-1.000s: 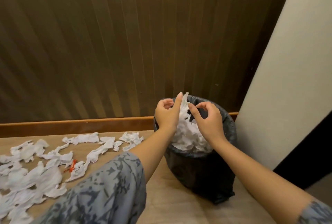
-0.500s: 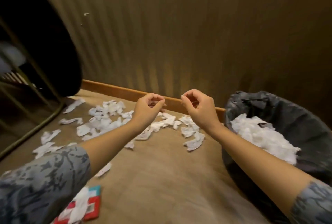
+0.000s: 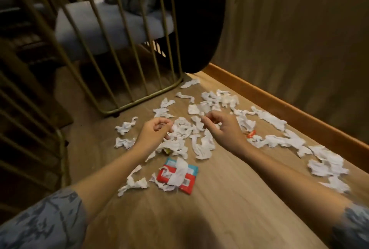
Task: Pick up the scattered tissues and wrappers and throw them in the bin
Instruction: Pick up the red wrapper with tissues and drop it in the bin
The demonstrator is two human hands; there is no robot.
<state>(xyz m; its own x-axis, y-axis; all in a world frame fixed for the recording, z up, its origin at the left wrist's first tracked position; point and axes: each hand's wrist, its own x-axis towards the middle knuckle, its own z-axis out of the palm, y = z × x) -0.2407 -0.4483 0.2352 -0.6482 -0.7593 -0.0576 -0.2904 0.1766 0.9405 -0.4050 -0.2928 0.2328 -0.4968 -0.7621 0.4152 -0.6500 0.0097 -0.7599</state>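
Tissues (image 3: 201, 145) on the floor look light, soft and crushable, easily pinched anywhere by the loosely curled, empty left hand (image 3: 154, 135) and right hand (image 3: 223, 129).

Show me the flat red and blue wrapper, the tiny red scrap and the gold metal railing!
flat red and blue wrapper (image 3: 186, 185): head view, its red lower corner.
tiny red scrap (image 3: 251, 134): head view, its middle.
gold metal railing (image 3: 139, 102): head view, its bottom bar.
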